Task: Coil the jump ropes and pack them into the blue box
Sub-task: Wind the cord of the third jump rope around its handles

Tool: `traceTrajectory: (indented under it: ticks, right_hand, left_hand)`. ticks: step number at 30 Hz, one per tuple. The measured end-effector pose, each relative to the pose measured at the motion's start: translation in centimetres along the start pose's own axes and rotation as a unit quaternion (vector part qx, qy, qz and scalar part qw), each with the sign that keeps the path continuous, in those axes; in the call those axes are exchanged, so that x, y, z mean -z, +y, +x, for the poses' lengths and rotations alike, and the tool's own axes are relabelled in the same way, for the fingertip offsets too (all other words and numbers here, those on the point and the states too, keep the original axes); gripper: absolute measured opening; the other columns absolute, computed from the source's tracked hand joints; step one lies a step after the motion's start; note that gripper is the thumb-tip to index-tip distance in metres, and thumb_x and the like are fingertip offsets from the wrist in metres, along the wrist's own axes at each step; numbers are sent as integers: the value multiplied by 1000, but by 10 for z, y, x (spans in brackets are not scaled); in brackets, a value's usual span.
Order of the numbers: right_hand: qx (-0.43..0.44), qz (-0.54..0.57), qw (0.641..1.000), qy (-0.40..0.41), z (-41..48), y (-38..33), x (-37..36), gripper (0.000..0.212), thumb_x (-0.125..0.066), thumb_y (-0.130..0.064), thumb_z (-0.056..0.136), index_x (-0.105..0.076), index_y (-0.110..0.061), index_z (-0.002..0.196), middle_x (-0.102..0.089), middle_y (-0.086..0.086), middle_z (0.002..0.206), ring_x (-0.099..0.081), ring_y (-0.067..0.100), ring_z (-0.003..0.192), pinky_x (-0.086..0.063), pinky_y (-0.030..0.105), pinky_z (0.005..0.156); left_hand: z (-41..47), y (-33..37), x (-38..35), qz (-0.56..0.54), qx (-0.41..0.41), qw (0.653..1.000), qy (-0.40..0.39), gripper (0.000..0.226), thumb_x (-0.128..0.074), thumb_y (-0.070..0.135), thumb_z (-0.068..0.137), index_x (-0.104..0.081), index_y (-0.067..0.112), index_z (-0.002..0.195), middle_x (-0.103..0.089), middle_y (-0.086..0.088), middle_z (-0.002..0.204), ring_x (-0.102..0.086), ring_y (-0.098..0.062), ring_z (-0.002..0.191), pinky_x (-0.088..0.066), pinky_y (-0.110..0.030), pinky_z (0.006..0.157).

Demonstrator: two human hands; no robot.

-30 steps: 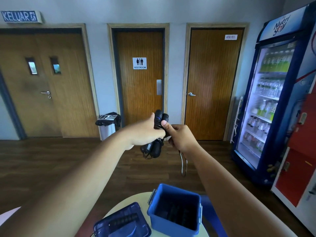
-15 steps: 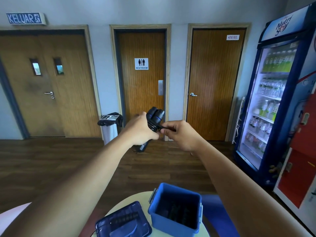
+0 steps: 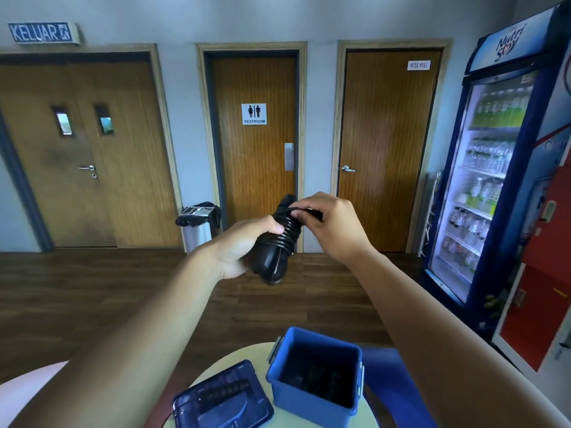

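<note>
Hiding part of the jump rope (image 3: 279, 242): left hand (image 3: 242, 247), right hand (image 3: 335, 227).

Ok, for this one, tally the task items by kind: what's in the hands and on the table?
jump rope, wound up, held by left hand and right hand: 1
blue box, open: 1
lid, lying beside the box: 1
Total: 3, leaving out the dark contents inside the box, too dim to count.
</note>
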State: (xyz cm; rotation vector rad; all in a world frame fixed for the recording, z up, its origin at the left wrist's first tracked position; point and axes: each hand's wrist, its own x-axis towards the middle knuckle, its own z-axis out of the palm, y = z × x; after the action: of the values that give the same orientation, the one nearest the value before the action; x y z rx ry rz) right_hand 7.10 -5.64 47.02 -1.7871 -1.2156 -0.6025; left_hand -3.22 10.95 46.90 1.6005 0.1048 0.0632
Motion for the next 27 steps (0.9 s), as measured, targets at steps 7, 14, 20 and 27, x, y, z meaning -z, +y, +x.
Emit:
traceTrajectory:
  ticks: [7,14,20,27]
  right_hand:
    - [15,-38,997,-63,9,0,12,14,-71,-16,92,-79,-14,104,-67,-11,90,-61,1,80,-44,4,76]
    - [-132,32,986,-99,0,23,24,14,-69,-33,92,-77,-22,90,-73,-6,78,-65,11,73,-53,28,66]
    - [-198,240,943,-120,-5,32,29,22,-66,-17,94,-69,4,100,-72,7,76,-69,14,68,-57,26,67]
    - [-215,308,906,-195,-13,41,28,22,-54,-10,101,-70,-3,115,-74,17,105,-69,22,98,-56,32,94]
  left_hand:
    - [3,1,-29,74,-1,996,45,30,-85,26,77,-70,12,99,-77,-10,86,-73,-26,84,-57,-43,86]
    - [6,1,-30,105,-41,990,85,55,-82,21,80,-57,36,127,-76,-9,101,-77,-27,84,-61,-42,75]
    - [4,-1,-36,99,-111,987,53,50,-74,15,89,-60,49,123,-69,-9,116,-76,-28,87,-60,-37,68]
    - [4,-6,-27,80,-102,991,36,28,-66,9,93,-71,32,110,-71,-17,109,-73,-35,86,-59,-46,75]
